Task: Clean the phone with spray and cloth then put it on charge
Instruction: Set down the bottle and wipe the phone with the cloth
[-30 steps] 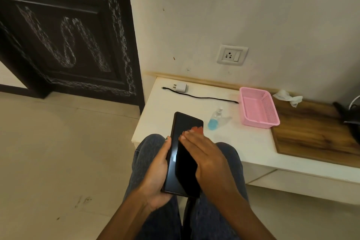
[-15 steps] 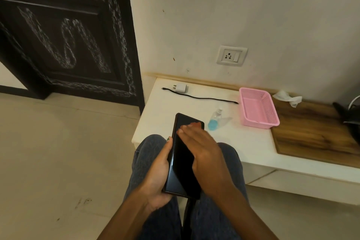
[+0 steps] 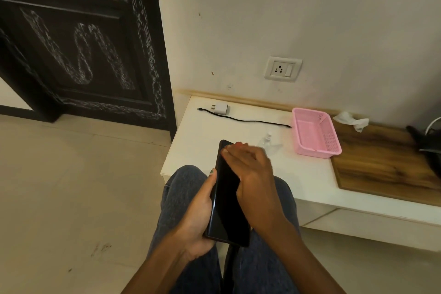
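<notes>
Fingers (image 3: 235,153) flat on phone (image 3: 226,200) (upper screen), left hand (image 3: 198,212) beneath

A dark carved wooden door (image 3: 78,50) fills the upper left of the frame. At right of centre, an empty pink perforated plastic basket (image 3: 315,132) sits on the white low shelf (image 3: 307,179), touching a brown wood-grain board (image 3: 381,162) at far right. A crumpled white tissue (image 3: 352,120) lies at the board's back edge.

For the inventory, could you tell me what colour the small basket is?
Pink, seen in the head view: the basket on the white ledge.
</notes>
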{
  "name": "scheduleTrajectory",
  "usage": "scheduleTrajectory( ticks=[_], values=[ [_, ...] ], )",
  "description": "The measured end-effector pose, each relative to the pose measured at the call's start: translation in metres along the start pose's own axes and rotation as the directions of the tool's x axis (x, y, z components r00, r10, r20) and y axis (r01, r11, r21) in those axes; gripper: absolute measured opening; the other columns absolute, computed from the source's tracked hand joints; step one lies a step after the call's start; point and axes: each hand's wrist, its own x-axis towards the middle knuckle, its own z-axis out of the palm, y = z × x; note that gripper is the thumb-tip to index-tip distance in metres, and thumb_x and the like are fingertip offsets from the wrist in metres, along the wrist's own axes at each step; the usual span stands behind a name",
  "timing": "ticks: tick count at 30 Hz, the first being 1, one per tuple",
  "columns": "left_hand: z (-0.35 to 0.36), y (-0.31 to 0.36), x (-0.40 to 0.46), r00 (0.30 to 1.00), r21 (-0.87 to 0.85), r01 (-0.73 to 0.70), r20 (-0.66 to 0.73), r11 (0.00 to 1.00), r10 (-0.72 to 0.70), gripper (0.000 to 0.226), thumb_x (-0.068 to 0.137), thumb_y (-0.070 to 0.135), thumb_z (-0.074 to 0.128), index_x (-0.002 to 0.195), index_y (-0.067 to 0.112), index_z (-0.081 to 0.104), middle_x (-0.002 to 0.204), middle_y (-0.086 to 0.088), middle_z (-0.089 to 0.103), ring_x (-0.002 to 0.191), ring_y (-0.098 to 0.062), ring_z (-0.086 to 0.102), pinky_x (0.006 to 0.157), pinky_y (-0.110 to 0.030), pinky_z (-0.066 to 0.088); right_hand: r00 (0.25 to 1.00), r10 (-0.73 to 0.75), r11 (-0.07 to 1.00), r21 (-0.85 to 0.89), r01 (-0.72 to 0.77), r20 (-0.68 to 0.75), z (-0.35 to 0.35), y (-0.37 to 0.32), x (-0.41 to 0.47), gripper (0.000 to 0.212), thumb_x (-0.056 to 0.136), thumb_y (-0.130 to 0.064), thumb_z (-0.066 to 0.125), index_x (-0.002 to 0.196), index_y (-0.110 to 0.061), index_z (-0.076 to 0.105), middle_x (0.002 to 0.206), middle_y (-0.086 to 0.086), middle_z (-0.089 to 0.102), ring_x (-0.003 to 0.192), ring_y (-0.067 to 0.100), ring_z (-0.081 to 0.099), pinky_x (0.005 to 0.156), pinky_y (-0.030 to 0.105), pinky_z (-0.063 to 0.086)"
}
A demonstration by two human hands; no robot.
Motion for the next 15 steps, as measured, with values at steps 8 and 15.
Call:
scheduleTrajectory(
  ticks=[8,15],
  values=[
    [0.001,-0.001,-0.001,1.0,-0.01,0.021,0.01,1.0,-0.021,0.053,0.086,0.061,0.045,0.104,0.021,0.075,0.096,-0.012,0.075,0.08,-0.023,0.073,0.061,-0.03,0.057,0.999,0.03,1.0,-0.011,-0.029,0.04,-0.004,0.016,-0.007,0.046,0.066,0.012,0.075,0.109,0.0,0.067,0.11,0.013,0.068,0.101,0.034,0.061,0.094,0.036,0.043],
    [0.005,0.0,0.0,0.999,0.031,0.037,0.007,0.999,-0.037,0.055,0.082,0.062,0.045,0.106,0.021,0.074,0.108,-0.012,0.073,0.094,-0.023,0.072,0.067,-0.029,0.058,1.0,-0.01,1.0,0.002,0.01,-0.014,0.003,0.007,0.003,0.031,0.078,-0.001,0.062,0.108,0.003,0.066,0.108,0.016,0.068,0.101,0.033,0.063,0.099,0.032,0.038]
  ],
)
